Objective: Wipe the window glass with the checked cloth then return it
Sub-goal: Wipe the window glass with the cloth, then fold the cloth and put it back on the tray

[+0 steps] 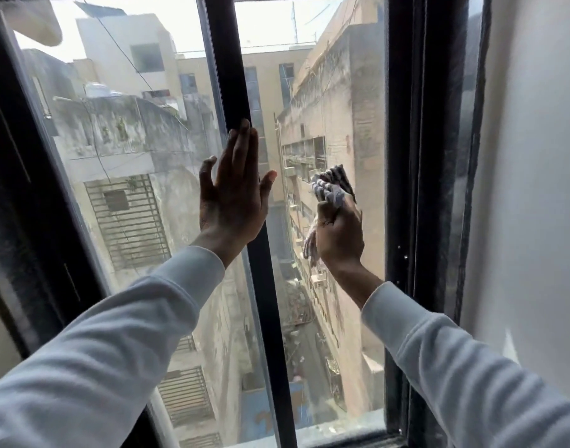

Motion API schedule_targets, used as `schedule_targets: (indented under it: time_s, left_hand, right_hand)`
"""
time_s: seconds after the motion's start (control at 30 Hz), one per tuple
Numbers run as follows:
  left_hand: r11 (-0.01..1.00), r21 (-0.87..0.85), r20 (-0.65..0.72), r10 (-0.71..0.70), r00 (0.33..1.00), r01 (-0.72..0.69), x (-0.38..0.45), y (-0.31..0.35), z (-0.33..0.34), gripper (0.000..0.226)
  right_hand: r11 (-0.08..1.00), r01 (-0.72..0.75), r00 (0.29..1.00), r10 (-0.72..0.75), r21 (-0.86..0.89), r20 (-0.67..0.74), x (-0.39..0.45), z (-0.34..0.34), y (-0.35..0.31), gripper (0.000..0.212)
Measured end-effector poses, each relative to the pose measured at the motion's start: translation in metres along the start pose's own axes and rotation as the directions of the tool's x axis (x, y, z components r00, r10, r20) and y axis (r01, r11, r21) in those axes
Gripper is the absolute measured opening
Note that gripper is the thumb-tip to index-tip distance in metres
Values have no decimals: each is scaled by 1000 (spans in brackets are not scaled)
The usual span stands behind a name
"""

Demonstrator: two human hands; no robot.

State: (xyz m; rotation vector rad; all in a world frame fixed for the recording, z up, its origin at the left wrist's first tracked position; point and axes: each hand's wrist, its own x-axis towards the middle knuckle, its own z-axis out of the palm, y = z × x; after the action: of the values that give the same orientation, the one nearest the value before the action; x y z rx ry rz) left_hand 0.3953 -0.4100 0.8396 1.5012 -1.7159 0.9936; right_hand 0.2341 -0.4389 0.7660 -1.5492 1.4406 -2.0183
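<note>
Checked cloth gripped in right hand against glass; left hand open, flat on black mullion.

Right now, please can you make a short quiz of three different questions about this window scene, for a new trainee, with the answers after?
1. True or false: the checked cloth is held in the left hand.
2. Which pane does the cloth press on? A) the left pane B) the right pane
3. Fill the blank: the open left hand rests flat across the central black ____.

Key
1. False: the right hand grips it.
2. B
3. Frame bar
</note>
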Motion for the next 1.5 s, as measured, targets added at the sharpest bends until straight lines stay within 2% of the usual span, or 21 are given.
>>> schedule_targets:
  time_s: [0.03,0.1,0.13,0.17,0.2,0.23,0.3,0.37,0.47,0.57,0.63,0.73,0.8,0.87,0.93,1.03,1.1,1.2,1.3,1.4,1.5]
  left_hand:
    - [995,-97,-7,-19,1000,18,-3,4,-2,70]
    - [910,-398,-4,-125,992,113,-11,17,-3,54]
    - [786,-579,66,-221,973,218,-13,26,-5,46]
    - [611,-713,194,-299,934,344,-13,34,-10,44]
    - [447,-767,342,-321,883,459,-16,42,-17,50]
    - [328,-774,468,-281,838,542,-19,49,-25,59]
    - [201,-764,601,-126,789,613,-32,55,-41,66]
    - [122,-766,632,-39,774,631,-49,53,-52,64]
    - [33,-806,589,-53,806,591,-80,56,-57,52]
    - [54,-834,539,-135,831,549,-120,64,-62,31]
    - [90,-829,540,-133,831,552,-153,74,-60,33]
    - [118,-794,582,-135,802,597,-216,102,-50,36]
    - [156,-752,628,-123,768,640,-264,123,-42,31]
    - [151,-700,695,-78,715,698,-312,145,-36,32]
    - [165,-619,777,-16,630,768,-360,168,-33,38]
    - [231,-499,865,64,498,836,-432,205,-26,41]
    - [244,-419,908,115,403,875,-480,233,-25,42]
    - [226,-226,961,210,179,948,-557,284,-24,36]
    - [214,-19,954,296,-46,977,-635,338,-20,22]
    - [185,144,926,322,-198,972,-711,390,-13,23]
    - [165,248,909,300,-288,955,-778,439,4,23]
  right_hand:
    - [978,-111,991,95,179,97,7,-13,-10,32]
    - [790,-415,890,250,452,380,16,-40,-28,41]
    - [681,-535,817,264,501,513,16,-53,-36,47]
    - [603,-616,748,246,507,616,12,-66,-42,53]
    - [553,-667,694,219,499,686,7,-77,-48,56]
    - [526,-697,657,198,487,727,2,-86,-51,59]
    - [492,-728,621,178,477,764,-11,-104,-54,61]
    - [490,-720,630,165,491,759,-25,-122,-58,55]
    - [531,-691,650,159,490,743,-53,-151,-57,48]
    - [545,-694,674,262,470,691,-91,-179,-37,46]
    - [516,-742,645,374,429,666,-121,-195,-17,48]
    - [540,-762,634,514,357,578,-178,-223,15,50]
    - [536,-796,597,616,282,513,-217,-246,37,51]
    - [498,-835,547,703,235,455,-254,-271,59,45]
    - [456,-865,501,769,209,397,-289,-298,85,40]
    - [376,-910,414,834,175,363,-340,-349,130,52]
    - [323,-934,357,861,153,361,-375,-388,166,40]
    - [223,-968,249,919,117,306,-433,-450,226,27]
    - [172,-985,174,957,27,233,-493,-510,289,31]
    - [155,-982,135,974,-104,183,-544,-561,350,38]
    - [178,-950,157,982,-256,100,-580,-595,408,36]
